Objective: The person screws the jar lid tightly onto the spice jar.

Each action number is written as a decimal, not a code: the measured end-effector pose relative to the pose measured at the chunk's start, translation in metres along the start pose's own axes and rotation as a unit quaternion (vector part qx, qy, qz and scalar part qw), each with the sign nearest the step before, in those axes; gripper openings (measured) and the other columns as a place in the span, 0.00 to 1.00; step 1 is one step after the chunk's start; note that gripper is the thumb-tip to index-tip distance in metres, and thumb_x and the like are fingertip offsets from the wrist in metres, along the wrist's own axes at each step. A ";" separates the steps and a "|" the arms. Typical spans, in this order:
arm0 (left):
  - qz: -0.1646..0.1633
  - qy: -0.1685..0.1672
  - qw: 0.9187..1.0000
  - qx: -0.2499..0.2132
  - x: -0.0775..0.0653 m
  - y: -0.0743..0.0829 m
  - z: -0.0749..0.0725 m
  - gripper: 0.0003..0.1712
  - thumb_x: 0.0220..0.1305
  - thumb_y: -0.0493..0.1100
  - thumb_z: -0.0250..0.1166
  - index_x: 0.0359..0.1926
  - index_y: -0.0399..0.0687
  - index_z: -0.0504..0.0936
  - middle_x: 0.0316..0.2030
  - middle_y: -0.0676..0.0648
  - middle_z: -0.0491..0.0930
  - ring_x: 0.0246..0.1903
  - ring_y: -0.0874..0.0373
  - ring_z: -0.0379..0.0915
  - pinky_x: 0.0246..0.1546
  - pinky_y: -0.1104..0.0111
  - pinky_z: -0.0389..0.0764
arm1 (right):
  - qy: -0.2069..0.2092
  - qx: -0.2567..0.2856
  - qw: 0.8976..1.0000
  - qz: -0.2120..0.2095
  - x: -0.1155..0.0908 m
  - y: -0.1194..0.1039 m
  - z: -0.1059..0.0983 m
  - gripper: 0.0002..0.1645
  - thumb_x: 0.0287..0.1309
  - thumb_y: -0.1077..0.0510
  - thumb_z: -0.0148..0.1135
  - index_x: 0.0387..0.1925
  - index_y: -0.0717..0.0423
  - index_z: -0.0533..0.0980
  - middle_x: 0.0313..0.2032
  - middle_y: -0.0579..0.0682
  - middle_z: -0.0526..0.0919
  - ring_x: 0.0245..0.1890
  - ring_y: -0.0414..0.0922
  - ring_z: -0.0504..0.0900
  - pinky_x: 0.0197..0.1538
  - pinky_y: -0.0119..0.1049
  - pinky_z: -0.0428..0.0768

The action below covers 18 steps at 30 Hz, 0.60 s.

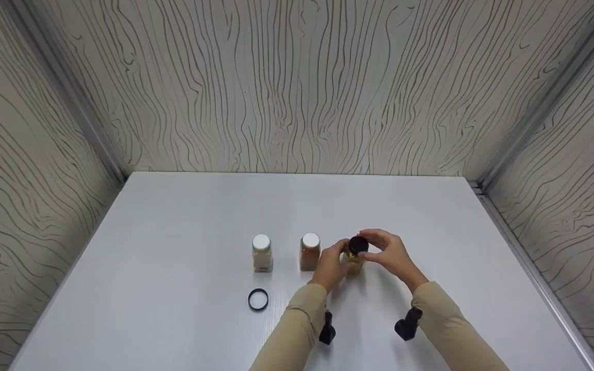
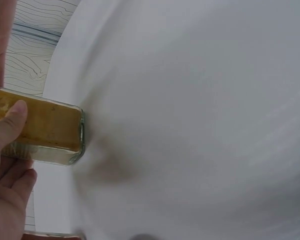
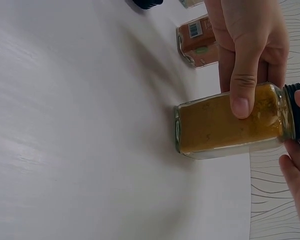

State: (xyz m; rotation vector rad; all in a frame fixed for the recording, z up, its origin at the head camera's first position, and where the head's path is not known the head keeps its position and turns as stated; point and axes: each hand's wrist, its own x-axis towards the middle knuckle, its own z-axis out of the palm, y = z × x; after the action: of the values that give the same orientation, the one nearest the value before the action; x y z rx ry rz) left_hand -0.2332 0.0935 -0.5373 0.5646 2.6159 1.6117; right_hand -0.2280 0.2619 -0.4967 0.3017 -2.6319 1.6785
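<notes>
My left hand (image 1: 330, 265) grips a square glass spice jar (image 3: 215, 127) by its body, thumb across the front face. Yellow-brown powder fills much of the jar, which is held upright close over the white table. A black screw lid (image 1: 358, 245) sits on the jar's neck, and my right hand (image 1: 392, 255) pinches it between thumb and fingers. Just left of my left hand stands a jar of reddish-brown spice (image 1: 309, 259) with a white top. In the left wrist view, the thumb lies over the yellow-brown jar (image 2: 50, 122).
Further left stands another white-topped jar (image 1: 262, 260) with pale contents. In front of it lies a black lid (image 1: 258, 309), ring-shaped from above with a white middle. Wood-grain panels (image 1: 286, 87) enclose the white table (image 1: 163, 221) at the back and sides.
</notes>
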 end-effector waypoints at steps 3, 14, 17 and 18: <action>0.007 0.003 1.000 0.005 0.001 0.000 0.000 0.25 0.56 0.32 0.68 0.56 0.41 0.76 0.53 0.43 0.83 0.60 0.49 0.76 0.67 0.60 0.76 | 0.016 -0.002 1.000 0.011 0.000 -0.001 0.001 0.31 0.46 0.66 0.73 0.54 0.70 0.74 0.53 0.65 0.81 0.58 0.58 0.79 0.68 0.46 0.76; 0.005 0.005 1.000 0.009 0.001 0.000 0.000 0.26 0.54 0.30 0.69 0.55 0.39 0.77 0.49 0.43 0.84 0.59 0.49 0.77 0.66 0.58 0.77 | -0.031 -0.004 0.999 -0.029 0.000 0.003 -0.002 0.32 0.50 0.65 0.71 0.57 0.69 0.72 0.57 0.67 0.77 0.61 0.59 0.76 0.68 0.46 0.75; 0.002 0.003 1.000 0.009 0.001 0.000 0.000 0.26 0.54 0.31 0.69 0.56 0.39 0.77 0.50 0.43 0.84 0.59 0.49 0.77 0.66 0.58 0.77 | -0.042 -0.002 0.998 -0.035 -0.001 0.004 -0.003 0.31 0.51 0.67 0.69 0.58 0.69 0.71 0.58 0.68 0.77 0.62 0.61 0.75 0.68 0.46 0.74; 0.004 0.003 1.000 0.010 0.001 -0.001 0.000 0.26 0.54 0.31 0.69 0.56 0.39 0.77 0.50 0.43 0.84 0.59 0.49 0.77 0.66 0.58 0.77 | -0.044 -0.002 0.998 -0.035 -0.001 0.004 -0.004 0.31 0.52 0.67 0.68 0.58 0.69 0.71 0.58 0.68 0.77 0.62 0.61 0.74 0.69 0.46 0.74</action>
State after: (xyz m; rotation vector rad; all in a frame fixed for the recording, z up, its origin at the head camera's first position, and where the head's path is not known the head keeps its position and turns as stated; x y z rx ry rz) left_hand -0.2342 0.0937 -0.5378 0.5719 2.6394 1.5948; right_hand -0.2278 0.2668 -0.4987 0.4726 -2.6510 1.6758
